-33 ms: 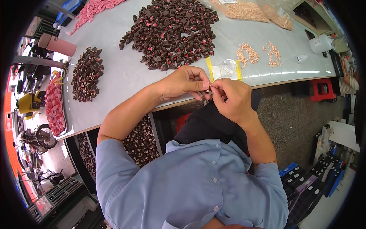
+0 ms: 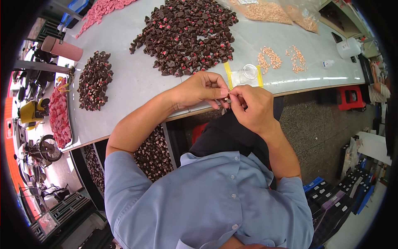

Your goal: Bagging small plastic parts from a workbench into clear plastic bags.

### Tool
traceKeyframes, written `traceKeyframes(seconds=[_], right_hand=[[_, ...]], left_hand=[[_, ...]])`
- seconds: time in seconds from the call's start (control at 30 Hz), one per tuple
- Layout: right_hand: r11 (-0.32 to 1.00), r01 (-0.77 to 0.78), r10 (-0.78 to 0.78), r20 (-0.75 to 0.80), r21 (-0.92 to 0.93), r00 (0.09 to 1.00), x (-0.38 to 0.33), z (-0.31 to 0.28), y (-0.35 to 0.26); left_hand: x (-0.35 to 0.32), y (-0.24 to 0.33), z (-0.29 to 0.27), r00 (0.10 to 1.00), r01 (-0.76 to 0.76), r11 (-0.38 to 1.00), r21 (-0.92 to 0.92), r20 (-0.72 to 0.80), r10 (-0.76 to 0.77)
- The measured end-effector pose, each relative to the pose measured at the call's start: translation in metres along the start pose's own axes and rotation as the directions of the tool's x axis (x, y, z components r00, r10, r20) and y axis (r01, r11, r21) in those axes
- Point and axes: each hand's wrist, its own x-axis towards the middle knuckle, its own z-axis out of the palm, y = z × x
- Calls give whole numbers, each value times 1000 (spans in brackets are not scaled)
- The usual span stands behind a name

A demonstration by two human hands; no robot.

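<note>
My left hand (image 2: 202, 89) and my right hand (image 2: 253, 106) meet fingertip to fingertip at the near table edge, above my lap. Both are closed in a pinch, thumb against forefinger. Something small and partly dark shows between the fingertips, but the fingers cover most of it. Just beyond my hands, a round clear dish (image 2: 249, 72) lies on a patch edged with yellow tape (image 2: 260, 76). Small peach-coloured pieces (image 2: 271, 58) are spread right of it. Ahead rises a large heap of dark brown pieces with red spots (image 2: 186, 37).
A smaller heap of dark and pale pieces (image 2: 94, 81) lies left, near a pink tumbler (image 2: 62, 48) and a tray of pink-red pieces (image 2: 60, 116). Bags of peach bits (image 2: 265, 11) lie far right. Open drawers (image 2: 153, 153) of dark pieces are under the table; a red stool (image 2: 350, 97) stands right.
</note>
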Motion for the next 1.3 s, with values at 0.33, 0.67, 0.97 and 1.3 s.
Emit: traceKeyframes(seconds=[0.33, 0.67, 0.97, 1.3], right_hand=[[997, 51, -49, 28, -56, 998, 1, -3, -1], [998, 55, -55, 89, -8, 995, 3, -9, 5], [989, 48, -17, 218, -142, 976, 29, -50, 15], [896, 172, 11, 409, -409, 913, 55, -68, 36]], left_hand=[[-2, 1, 2, 1000, -14, 999, 46, 12, 13], [0, 1, 4, 1000, -16, 999, 39, 11, 15], [0, -1, 1, 1000, -31, 998, 61, -1, 31], [2, 0, 1, 996, -83, 996, -19, -20, 82]])
